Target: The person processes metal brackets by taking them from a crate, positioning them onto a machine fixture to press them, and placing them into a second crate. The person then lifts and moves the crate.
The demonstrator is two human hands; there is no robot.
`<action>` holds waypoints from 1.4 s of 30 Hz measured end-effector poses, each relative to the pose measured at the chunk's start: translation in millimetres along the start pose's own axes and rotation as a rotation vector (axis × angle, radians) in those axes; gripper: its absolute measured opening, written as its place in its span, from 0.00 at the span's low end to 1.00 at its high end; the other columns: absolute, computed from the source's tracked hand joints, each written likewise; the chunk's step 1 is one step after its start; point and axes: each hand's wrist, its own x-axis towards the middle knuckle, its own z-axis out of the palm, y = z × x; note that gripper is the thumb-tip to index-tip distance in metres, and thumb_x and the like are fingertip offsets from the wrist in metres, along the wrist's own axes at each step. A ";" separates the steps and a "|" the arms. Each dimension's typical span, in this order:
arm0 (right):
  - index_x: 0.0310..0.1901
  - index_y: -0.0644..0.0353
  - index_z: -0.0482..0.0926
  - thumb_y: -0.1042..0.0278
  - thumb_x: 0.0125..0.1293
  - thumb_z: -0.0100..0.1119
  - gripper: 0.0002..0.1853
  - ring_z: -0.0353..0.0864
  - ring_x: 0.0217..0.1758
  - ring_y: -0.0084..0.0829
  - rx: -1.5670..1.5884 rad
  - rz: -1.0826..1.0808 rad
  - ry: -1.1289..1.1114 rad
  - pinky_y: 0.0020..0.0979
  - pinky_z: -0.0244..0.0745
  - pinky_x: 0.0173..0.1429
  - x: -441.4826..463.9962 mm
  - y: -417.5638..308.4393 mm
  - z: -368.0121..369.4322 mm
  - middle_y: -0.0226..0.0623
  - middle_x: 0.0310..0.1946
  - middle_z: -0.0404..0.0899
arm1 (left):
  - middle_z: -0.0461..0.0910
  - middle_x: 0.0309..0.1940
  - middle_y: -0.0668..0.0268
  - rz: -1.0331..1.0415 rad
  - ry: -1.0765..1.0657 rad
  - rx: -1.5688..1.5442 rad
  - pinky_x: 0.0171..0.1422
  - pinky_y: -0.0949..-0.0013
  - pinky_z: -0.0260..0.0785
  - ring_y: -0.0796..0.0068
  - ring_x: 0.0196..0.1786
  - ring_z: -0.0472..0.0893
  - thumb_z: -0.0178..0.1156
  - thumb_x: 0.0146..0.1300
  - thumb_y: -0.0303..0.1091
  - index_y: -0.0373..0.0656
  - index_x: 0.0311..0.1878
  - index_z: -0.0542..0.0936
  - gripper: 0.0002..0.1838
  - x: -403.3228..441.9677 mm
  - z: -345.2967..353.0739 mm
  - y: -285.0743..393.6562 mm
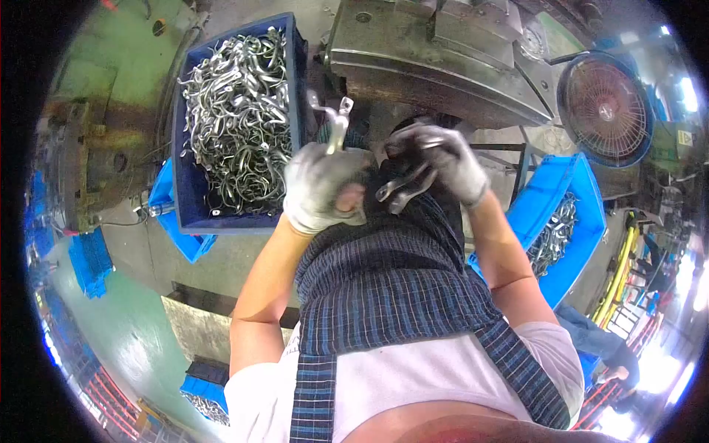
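Note:
My left hand (317, 188), in a white glove with darkened fingers, is closed around curved metal pieces (337, 129) whose shiny ends stick up above the fist. To the right, my gloved right hand (454, 166) is bent over more curved metal pieces (406, 193), which hang down and left from its fingers above my dark apron. The hands are apart. Beside my left hand stands a dark blue bin (178, 162) heaped with similar shiny metal pieces (240, 111). How many pieces each hand holds is hard to make out.
A heavy metal machine bed (436, 66) lies ahead of my hands. At right are a round fan (605, 111) and a bright blue bin (572, 173) with metal pieces inside. Another person (602, 343) is at the lower right. Further blue crates (90, 262) stand at left.

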 end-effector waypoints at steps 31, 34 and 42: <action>0.40 0.68 0.75 0.63 0.57 0.49 0.16 0.75 0.36 0.25 0.646 0.484 -0.065 0.23 0.69 0.40 -25.8 69.4 80.5 0.37 0.35 0.77 | 0.74 0.39 0.63 -0.029 -0.262 0.273 0.30 0.67 0.67 0.66 0.30 0.75 0.45 0.49 0.29 0.47 0.54 0.67 0.24 -74.5 48.9 23.6; 0.41 0.67 0.74 0.64 0.54 0.53 0.16 0.75 0.35 0.25 0.682 0.697 -0.093 0.23 0.70 0.37 -43.6 88.1 83.1 0.35 0.35 0.76 | 0.76 0.36 0.64 -0.104 -0.389 0.081 0.33 0.66 0.68 0.64 0.31 0.76 0.50 0.47 0.29 0.43 0.53 0.67 0.25 -84.0 45.6 25.8; 0.43 0.63 0.72 0.67 0.59 0.49 0.12 0.76 0.36 0.22 0.128 0.540 0.011 0.23 0.72 0.35 -57.3 94.4 78.4 0.32 0.36 0.76 | 0.76 0.37 0.67 -1.173 0.104 -1.235 0.38 0.76 0.67 0.79 0.35 0.73 0.52 0.52 0.22 0.41 0.52 0.69 0.20 -108.7 39.9 22.1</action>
